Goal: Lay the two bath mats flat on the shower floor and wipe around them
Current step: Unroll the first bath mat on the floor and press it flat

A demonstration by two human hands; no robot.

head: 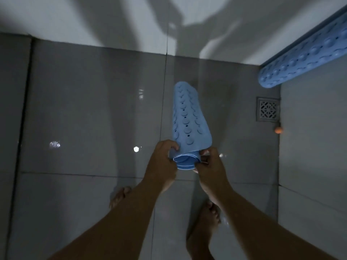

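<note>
Both hands, left hand [163,156] and right hand [210,162], pinch the rolled mat [189,119] at centre frame, probably to unroll it; second mat [304,53] waits upper right.

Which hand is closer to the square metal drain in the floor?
The right hand. It grips the rolled blue rubber bath mat on the side facing the square metal floor drain. The left hand holds the roll's far side, farther from it.

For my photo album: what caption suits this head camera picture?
Both hands, left and right, hold a rolled blue mat above the shower floor; a second mat leans nearby.
</note>
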